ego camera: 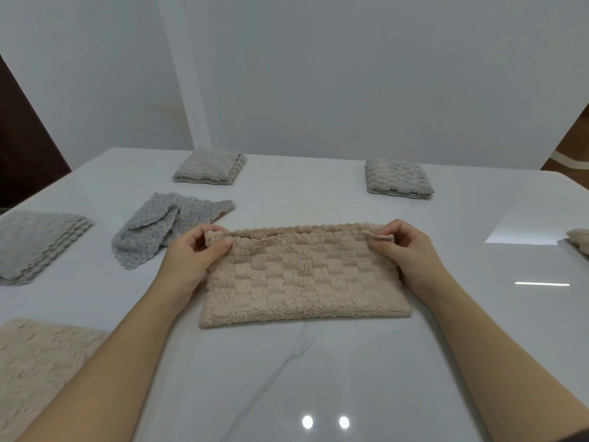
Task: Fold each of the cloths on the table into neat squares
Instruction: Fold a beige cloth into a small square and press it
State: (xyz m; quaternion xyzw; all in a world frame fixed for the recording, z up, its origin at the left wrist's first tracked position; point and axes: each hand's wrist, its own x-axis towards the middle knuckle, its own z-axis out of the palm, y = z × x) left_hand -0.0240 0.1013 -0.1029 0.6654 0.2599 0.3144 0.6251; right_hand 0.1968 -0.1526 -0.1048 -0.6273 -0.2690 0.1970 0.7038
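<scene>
A beige checkered fleece cloth (299, 275) lies folded in half as a wide rectangle in the middle of the white table (318, 378). My left hand (194, 253) pinches its far left corner between thumb and fingers. My right hand (404, 250) pinches the far right corner the same way. Both corners are lifted slightly off the table. A grey dotted cloth (159, 228) lies crumpled and unfolded just left of the beige one.
Folded grey-beige squares sit at the back left (210, 167) and back right (398, 178). A grey cloth (35, 247) lies flat at the left edge, a beige one (38, 368) at the near left. Another beige cloth (580, 240) peeks in at the right edge.
</scene>
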